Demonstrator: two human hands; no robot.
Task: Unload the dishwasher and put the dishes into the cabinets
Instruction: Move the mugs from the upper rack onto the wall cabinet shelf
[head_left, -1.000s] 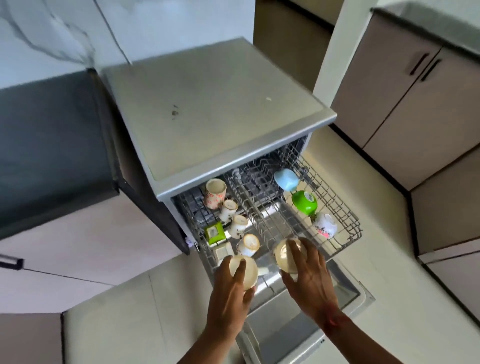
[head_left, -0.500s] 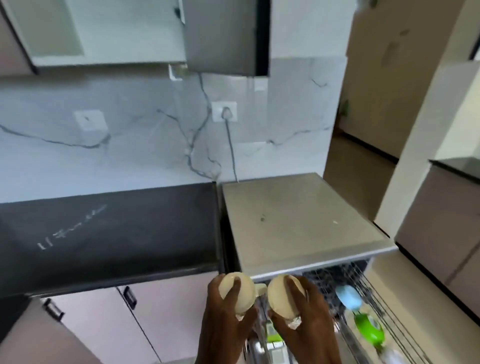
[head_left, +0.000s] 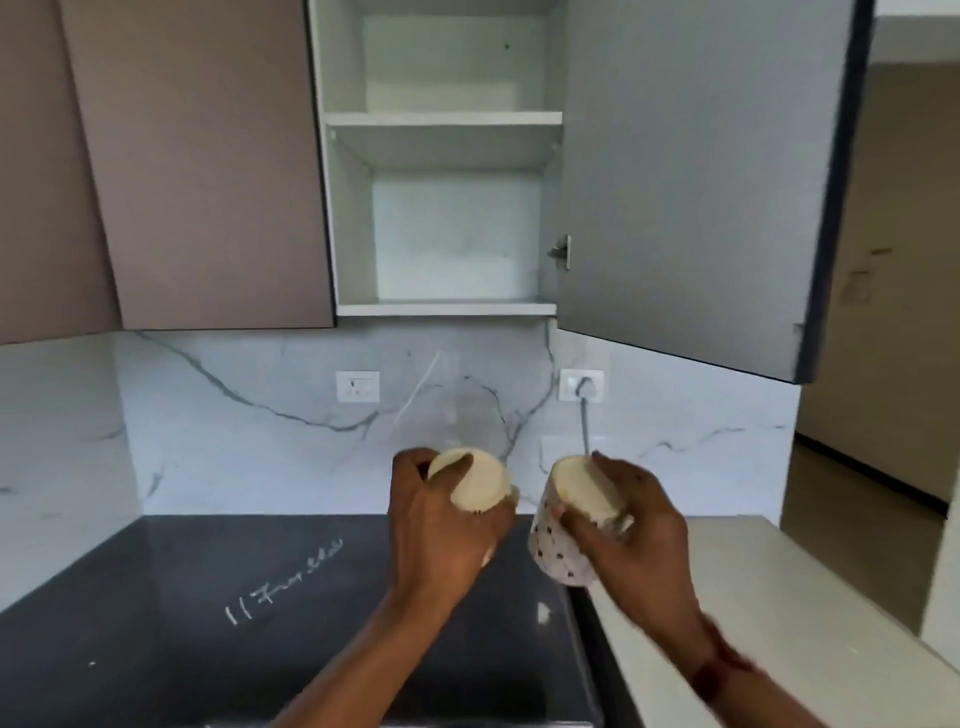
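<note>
My left hand (head_left: 441, 530) grips a cream cup (head_left: 475, 486), held upside down above the black counter. Beside it, my right hand (head_left: 631, 530) grips a second cream cup (head_left: 566, 525) with small dark dots on its side, also bottom up. Both cups hang at about the same height, a little apart. Straight above them stands the open wall cabinet (head_left: 447, 309) with white shelves; I see nothing on them. Its grey door (head_left: 691, 182) is swung out to the right. The dishwasher is out of view.
A black countertop (head_left: 182, 597) with white scribbles lies below my hands; a pale top (head_left: 727, 597) adjoins it on the right. Marble backsplash with two sockets (head_left: 357, 386) and a plugged cable (head_left: 584, 415). Closed brown cabinet doors (head_left: 197, 166) hang at the left.
My hands lifted both cups out of the dishwasher rack and raised them above the counter. The view tilted up from the dishwasher to the open wall cabinet.
</note>
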